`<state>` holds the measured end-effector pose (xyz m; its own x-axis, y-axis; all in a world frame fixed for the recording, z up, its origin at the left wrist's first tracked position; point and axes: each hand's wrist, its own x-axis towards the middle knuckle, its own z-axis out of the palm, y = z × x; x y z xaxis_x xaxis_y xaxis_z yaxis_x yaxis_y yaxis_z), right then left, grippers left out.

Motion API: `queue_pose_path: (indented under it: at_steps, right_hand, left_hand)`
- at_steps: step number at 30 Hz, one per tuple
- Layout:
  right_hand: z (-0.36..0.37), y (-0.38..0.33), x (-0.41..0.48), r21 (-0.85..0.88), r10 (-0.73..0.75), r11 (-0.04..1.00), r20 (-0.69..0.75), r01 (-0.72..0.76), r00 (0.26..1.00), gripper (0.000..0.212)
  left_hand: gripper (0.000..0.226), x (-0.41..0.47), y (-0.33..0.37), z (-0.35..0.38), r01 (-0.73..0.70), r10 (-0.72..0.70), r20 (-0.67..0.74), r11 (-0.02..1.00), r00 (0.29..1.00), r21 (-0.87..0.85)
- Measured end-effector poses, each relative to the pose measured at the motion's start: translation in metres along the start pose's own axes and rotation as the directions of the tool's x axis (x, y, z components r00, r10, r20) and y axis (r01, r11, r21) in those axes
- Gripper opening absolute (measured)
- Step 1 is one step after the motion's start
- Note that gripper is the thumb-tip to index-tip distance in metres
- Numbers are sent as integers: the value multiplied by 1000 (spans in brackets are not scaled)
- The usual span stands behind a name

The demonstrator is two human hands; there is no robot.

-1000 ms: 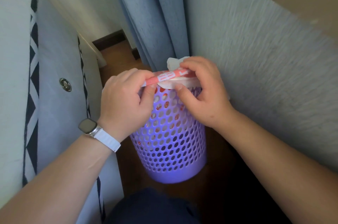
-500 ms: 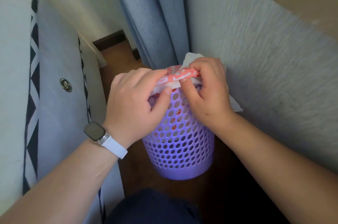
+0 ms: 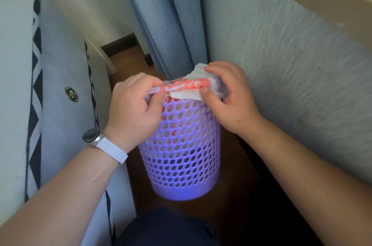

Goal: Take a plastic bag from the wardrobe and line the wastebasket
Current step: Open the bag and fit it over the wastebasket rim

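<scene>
A purple perforated wastebasket (image 3: 181,157) stands on the wooden floor between a sofa and a wall. A white plastic bag with red print (image 3: 185,90) hangs inside it; red patches show through the holes. The bag's edge is rolled into a red-and-white band along the near rim. My left hand (image 3: 136,109) pinches the left end of that band against the rim. My right hand (image 3: 227,97) grips the right end, with white bag material bunched under its fingers. The basket's opening is hidden behind both hands.
A grey sofa (image 3: 60,89) with black-and-white trim stands close on the left. A blue curtain (image 3: 167,16) hangs behind the basket, and a textured wall (image 3: 281,60) runs along the right. A beige ledge (image 3: 338,2) juts out at the upper right.
My hands have spread apart along the rim, stretching the rolled bag edge wider. More of the basket's wall shows below them.
</scene>
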<state>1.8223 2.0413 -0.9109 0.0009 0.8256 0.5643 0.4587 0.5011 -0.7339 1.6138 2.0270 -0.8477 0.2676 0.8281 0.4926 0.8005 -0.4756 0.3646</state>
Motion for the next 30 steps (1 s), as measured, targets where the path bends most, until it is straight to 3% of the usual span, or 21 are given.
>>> queue_pose_path:
  at_steps: [5, 10, 15, 25, 30]
  right_hand:
    - [1, -5, 0, -3, 14, 1000, -64, -14, 998, 25]
    - [4, -13, -3, -84, -32, 996, -67, 27, 997, 24]
    - [13, -28, -6, -98, -34, 995, -64, 28, 997, 24]
    - [-1, -8, -4, -22, -52, 998, 37, 53, 998, 43]
    - [0, -5, -1, -1, 13, 1000, -6, -13, 1000, 30]
  left_hand:
    - [23, -1, 7, 1, 19, -18, 7, 994, 1000, -104]
    - [34, -4, 18, -3, -93, 93, 74, 996, 993, 5]
    - [32, -7, 33, 5, -63, 57, 62, 994, 996, 92]
    - [20, -2, 9, 2, 4, -7, 63, 999, 998, 40]
    - [25, -2, 10, 1, 36, -34, 37, 998, 999, -48]
